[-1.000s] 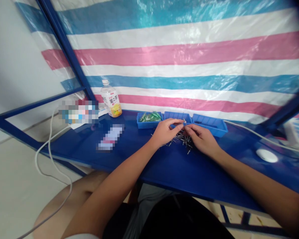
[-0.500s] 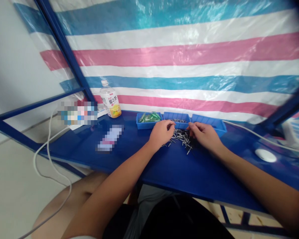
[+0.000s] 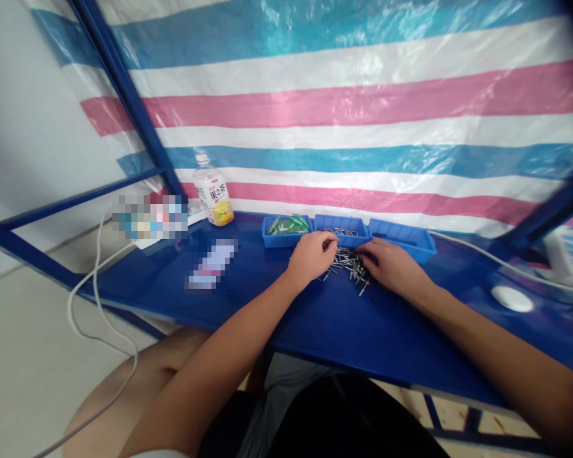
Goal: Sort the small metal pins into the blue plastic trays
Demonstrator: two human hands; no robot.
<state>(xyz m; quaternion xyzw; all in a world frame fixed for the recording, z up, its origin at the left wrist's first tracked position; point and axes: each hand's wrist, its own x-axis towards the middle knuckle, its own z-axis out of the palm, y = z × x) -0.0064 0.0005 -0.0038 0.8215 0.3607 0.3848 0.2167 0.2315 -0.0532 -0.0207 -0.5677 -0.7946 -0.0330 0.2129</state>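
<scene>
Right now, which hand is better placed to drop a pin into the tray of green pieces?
Probably the left hand: it lies nearest the tray of green pieces, at the edge of the pin pile. The right hand sits beyond the pile, farther away.

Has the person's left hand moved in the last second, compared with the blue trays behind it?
Yes. The left hand has dropped from level with the middle tray toward the pile of pins on the table.

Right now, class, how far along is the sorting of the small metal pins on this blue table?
Done: the middle tray holds some pins. In hand: the left hand and right hand rest at the loose pile of pins. Left: that pile on the table; the right tray looks empty.
</scene>
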